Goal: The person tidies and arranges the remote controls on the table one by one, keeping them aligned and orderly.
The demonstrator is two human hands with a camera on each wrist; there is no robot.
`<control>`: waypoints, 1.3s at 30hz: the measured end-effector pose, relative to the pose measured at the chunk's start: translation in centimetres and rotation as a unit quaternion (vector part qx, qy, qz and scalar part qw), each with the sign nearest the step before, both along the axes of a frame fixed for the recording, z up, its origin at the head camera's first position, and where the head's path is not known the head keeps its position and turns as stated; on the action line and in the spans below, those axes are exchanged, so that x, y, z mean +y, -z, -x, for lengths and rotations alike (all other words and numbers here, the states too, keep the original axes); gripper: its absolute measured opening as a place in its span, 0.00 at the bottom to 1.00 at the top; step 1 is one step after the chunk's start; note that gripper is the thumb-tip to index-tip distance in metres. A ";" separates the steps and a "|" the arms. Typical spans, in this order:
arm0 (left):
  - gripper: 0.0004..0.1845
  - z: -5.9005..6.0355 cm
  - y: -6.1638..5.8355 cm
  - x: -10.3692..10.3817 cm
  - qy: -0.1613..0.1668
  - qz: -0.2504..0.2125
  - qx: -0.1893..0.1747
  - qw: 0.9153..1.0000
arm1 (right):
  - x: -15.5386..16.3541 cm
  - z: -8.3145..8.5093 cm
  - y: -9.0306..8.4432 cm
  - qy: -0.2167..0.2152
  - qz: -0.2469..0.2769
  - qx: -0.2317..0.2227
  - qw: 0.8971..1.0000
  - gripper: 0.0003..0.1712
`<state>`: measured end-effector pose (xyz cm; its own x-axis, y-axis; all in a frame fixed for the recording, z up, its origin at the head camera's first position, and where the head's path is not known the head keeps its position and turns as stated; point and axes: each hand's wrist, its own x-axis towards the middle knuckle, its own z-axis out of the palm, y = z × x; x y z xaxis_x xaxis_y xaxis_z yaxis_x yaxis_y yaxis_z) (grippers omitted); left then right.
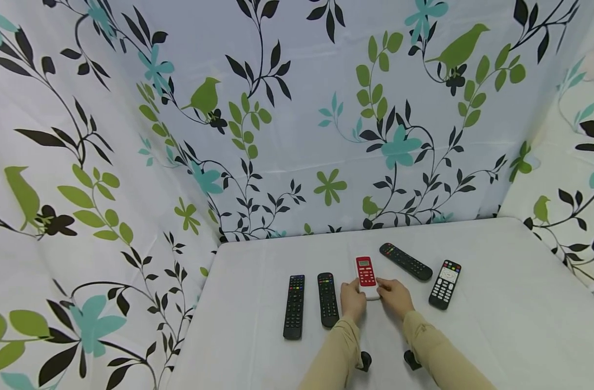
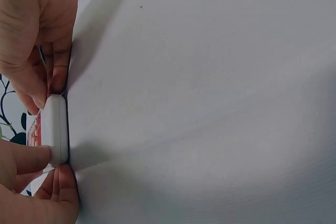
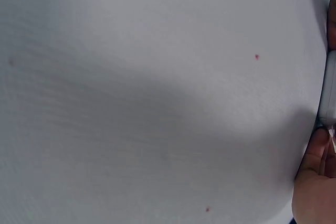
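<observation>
A red and white remote control (image 1: 366, 272) with a small screen lies on the white table, its red button face up. My left hand (image 1: 353, 301) pinches its left edge near the lower end, and my right hand (image 1: 396, 298) grips the right edge opposite. In the left wrist view the remote's rounded white end (image 2: 59, 129) sits low at the tabletop between the two hands, the left thumb (image 2: 34, 158) on its upper edge. Only a sliver of the remote's white side (image 3: 329, 90) shows in the right wrist view, beside the right fingers.
Left of the hands lie two black remotes, one long (image 1: 294, 307) and one rounded (image 1: 328, 300). To the right are a slanted black remote (image 1: 406, 261) and a black one with a white panel (image 1: 445, 285). A patterned curtain (image 1: 297, 135) surrounds the table (image 1: 248, 325).
</observation>
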<state>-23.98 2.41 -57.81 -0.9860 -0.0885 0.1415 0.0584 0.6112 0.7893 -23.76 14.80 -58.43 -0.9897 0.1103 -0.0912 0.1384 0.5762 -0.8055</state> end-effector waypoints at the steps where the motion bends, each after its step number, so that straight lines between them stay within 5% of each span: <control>1: 0.21 -0.2 0.0 0.0 -0.004 0.000 -0.001 1.000 | 0.0 -0.1 0.1 0.001 0.002 0.000 1.000 0.22; 9: 0.22 -1.7 0.2 0.0 -0.012 0.004 -0.008 1.000 | -0.2 -1.0 0.3 0.006 0.011 -0.005 1.000 0.21; 17: 0.22 -2.7 0.2 -0.2 -0.033 -0.049 -0.004 0.998 | -0.6 -1.7 0.2 0.001 0.018 -0.004 1.000 0.21; 39: 0.22 -4.4 0.3 -0.3 -0.050 -0.089 -0.047 0.994 | -1.4 -3.5 0.2 0.008 0.024 0.019 0.999 0.20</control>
